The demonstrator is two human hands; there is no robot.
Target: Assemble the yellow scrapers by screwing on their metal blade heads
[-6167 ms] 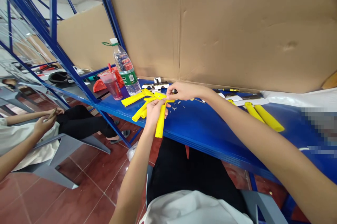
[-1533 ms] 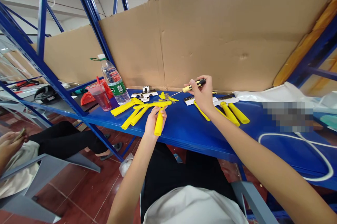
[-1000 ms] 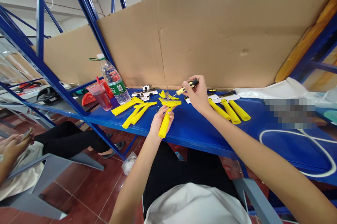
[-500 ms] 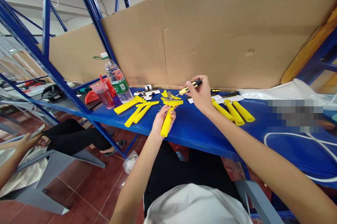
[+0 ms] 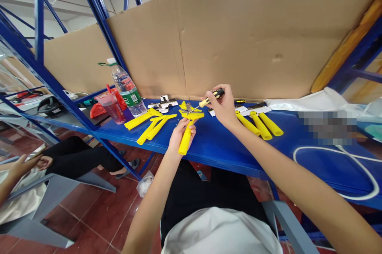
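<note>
A yellow T-shaped scraper is gripped by its handle in my left hand, its wide head pointing away from me. My right hand is closed around a yellow-and-black screwdriver. The screwdriver's shaft slants down to the left, its tip at the scraper's head; whether it sits in a screw is too small to tell. Just behind that head lie small yellow parts. More yellow scraper handles rest to the left, and several others lie right of my right forearm.
On the blue table, a water bottle and a red drink cup stand at the left. Black-and-white pieces lie near the cardboard panel. A white cable loops at the right. Another person sits at the left.
The whole view has shifted slightly, so things appear a little further left. Both hands keep their hold, and the screwdriver stays at the scraper's head.
</note>
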